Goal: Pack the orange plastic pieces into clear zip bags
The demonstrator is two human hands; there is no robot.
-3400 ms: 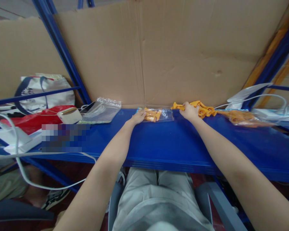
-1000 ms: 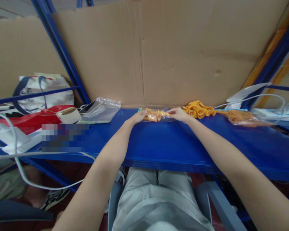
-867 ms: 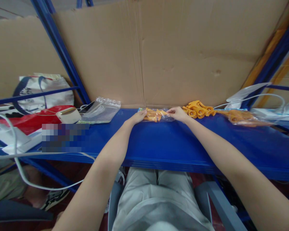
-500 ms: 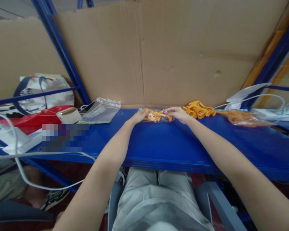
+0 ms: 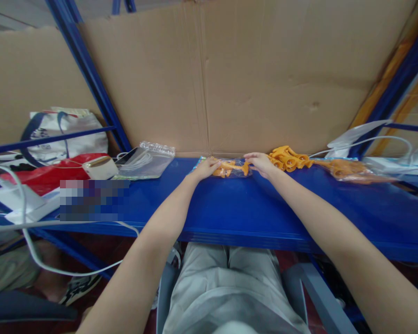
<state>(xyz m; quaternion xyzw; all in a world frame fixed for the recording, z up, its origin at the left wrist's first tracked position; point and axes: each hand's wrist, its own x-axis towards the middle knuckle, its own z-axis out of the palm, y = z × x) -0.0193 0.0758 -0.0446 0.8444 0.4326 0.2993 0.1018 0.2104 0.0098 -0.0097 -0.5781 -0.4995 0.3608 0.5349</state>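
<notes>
On the blue shelf top (image 5: 237, 204) lies a clear plastic bag (image 5: 235, 175) with several orange plastic pieces (image 5: 226, 168) in it. My left hand (image 5: 206, 169) holds the bag's left end, its fingers reaching over the film. At the right end, the fingertips of my right hand (image 5: 262, 164) close on the bag's edge beside an orange piece; the exact contact is too small to make out. Just beyond my right hand sits a loose pile of orange pieces with round, cup-like ends (image 5: 290, 158), partly hidden by that hand.
Another clear bag of orange pieces (image 5: 348, 169) lies to the right, near a white cable. On the left are a clear pouch (image 5: 153, 162), a red bag (image 5: 61, 171), a white power bank-like block (image 5: 100, 167) and a tote bag (image 5: 80, 134). Cardboard (image 5: 251, 79) stands behind.
My left hand has shifted right, farther over the bag. My right hand has drawn slightly right, and more of the orange piece at the bag's right end shows.
</notes>
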